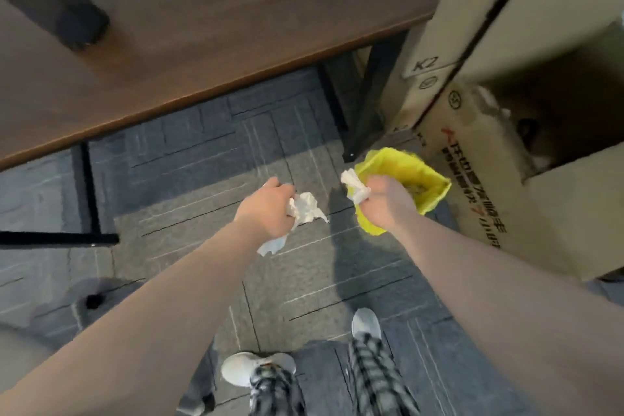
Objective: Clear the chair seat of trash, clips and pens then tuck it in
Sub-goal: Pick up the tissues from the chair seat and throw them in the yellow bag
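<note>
Wooden desk (202, 27) spans top of view, grey carpet (209, 162) below. Open cardboard box (557, 213) stands at my right. My right hand (388, 203) fisted around yellow wrapper (405, 165) plus white tissue (354, 187), just beside box. My left hand (270, 209) clenches crumpled tissue (307, 208) over carpet.

A single wide-angle view from the person's head looks steeply down and slightly forward. Both forearms stretch away from the lower corners toward the middle. The carpet floor (189, 159) fills the centre, a desk edge (202, 91) crosses the upper left, and a cardboard box (557, 213), somewhat blurred, stands near on the right.
</note>
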Tool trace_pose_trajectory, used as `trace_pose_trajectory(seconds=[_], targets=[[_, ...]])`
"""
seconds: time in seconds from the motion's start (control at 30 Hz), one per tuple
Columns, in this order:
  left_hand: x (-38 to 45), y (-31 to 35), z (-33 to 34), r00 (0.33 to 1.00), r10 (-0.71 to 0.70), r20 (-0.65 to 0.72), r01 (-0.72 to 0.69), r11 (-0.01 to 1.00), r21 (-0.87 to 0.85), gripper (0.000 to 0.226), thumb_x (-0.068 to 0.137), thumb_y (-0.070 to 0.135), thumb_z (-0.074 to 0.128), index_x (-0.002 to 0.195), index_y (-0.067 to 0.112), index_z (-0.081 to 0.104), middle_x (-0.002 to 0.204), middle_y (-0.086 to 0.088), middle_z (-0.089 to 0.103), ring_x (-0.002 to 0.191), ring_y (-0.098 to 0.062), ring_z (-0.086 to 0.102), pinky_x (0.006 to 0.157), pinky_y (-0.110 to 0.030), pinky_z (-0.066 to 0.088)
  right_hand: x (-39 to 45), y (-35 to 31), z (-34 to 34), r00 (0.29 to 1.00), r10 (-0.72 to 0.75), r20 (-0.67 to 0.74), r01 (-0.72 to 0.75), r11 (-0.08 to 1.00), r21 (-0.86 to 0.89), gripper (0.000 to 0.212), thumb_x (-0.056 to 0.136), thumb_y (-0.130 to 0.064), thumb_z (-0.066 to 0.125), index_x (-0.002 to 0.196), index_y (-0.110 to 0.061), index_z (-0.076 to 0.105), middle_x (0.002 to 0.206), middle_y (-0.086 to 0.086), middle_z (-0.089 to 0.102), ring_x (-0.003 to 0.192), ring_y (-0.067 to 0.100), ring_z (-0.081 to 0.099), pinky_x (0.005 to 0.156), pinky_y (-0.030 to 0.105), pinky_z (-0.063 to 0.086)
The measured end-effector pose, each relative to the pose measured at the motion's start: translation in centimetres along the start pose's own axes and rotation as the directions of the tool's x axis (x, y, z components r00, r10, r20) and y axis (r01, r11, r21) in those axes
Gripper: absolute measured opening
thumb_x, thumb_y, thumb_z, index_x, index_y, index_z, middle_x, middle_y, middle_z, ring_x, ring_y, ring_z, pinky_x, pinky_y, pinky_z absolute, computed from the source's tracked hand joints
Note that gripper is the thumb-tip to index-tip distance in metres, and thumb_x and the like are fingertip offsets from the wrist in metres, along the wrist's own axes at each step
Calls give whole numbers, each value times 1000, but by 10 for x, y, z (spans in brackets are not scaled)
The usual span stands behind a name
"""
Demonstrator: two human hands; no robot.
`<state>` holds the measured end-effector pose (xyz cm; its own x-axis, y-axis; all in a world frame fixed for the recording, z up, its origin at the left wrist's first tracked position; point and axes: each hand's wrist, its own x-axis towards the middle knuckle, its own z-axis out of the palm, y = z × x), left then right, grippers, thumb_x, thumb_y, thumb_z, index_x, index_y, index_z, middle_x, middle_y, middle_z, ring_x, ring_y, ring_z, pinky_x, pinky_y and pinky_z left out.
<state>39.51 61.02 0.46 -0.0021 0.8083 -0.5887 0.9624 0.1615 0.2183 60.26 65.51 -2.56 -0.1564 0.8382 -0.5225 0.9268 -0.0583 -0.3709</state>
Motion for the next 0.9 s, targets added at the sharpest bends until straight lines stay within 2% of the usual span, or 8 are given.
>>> trace_pose_trajectory(seconds=[0.1, 0.2, 0.27, 0.33, 0.47, 0.63, 0.77, 0.9], targets=[[38, 49, 3, 998, 60, 30, -61, 997, 49, 37, 83, 15, 50, 120, 15, 51, 122, -5, 46, 108, -28, 55, 84, -42, 51, 12, 53, -19, 997, 66, -27, -65, 997, 47, 20, 92, -19, 47, 97, -4, 59, 104, 19, 66, 97, 38, 61, 66, 32, 38], [73, 90, 7, 994, 100, 47, -103, 992, 71, 33, 84, 15, 49, 117, 16, 52, 119, -4, 46, 103, -29, 56, 81, -40, 50, 27, 94, -29, 984, 180, -13, -177, 976, 123, 17, 91, -18, 47, 96, -6, 58, 97, 14, 64, 91, 36, 61, 67, 35, 46], [100, 111, 12, 987, 146, 70, -153, 983, 98, 32, 84, 15, 50, 115, 16, 53, 119, -4, 46, 103, -29, 56, 81, -41, 50, 39, 113, -31, 971, 238, -14, -232, 956, 178, 15, 90, -15, 47, 78, -9, 54, 77, 6, 57, 80, 33, 60, 57, 32, 45], [130, 127, 20, 979, 183, 86, -192, 974, 116, 30, 84, 16, 51, 113, 15, 53, 120, -5, 46, 103, -29, 57, 81, -42, 51, 53, 127, -29, 959, 282, -16, -271, 935, 231, 27, 91, -16, 46, 64, -14, 42, 64, 1, 46, 70, 29, 53, 47, 27, 34], [190, 154, 39, 960, 257, 109, -269, 956, 114, 34, 81, 17, 58, 115, 17, 55, 123, -6, 47, 106, -30, 55, 83, -40, 50, 89, 151, -20, 919, 394, 0, -365, 850, 380, 18, 92, -24, 47, 85, -10, 54, 71, 3, 48, 68, 25, 49, 50, 27, 34], [248, 175, 68, 936, 297, 189, -322, 940, 116, 41, 83, 20, 62, 122, 16, 52, 130, -9, 43, 107, -33, 55, 80, -37, 44, 133, 176, 10, 857, 512, 47, -460, 724, 514, 15, 90, -22, 44, 79, -14, 48, 66, -1, 46, 70, 27, 51, 55, 28, 36], [283, 180, 98, 936, 275, 219, -304, 946, 114, 49, 82, 24, 64, 127, 15, 50, 132, -10, 43, 113, -31, 52, 85, -37, 44, 162, 191, 38, 819, 570, 72, -496, 638, 589, 17, 90, -22, 48, 99, -10, 56, 86, 8, 59, 77, 29, 54, 63, 32, 41], [306, 183, 119, 933, 258, 252, -291, 951, 101, 52, 83, 26, 65, 130, 14, 48, 135, -10, 41, 115, -32, 51, 90, -40, 45, 181, 202, 62, 782, 619, 77, -504, 555, 662, 19, 88, -27, 54, 102, -14, 60, 87, 5, 62, 76, 28, 57, 56, 28, 40]])
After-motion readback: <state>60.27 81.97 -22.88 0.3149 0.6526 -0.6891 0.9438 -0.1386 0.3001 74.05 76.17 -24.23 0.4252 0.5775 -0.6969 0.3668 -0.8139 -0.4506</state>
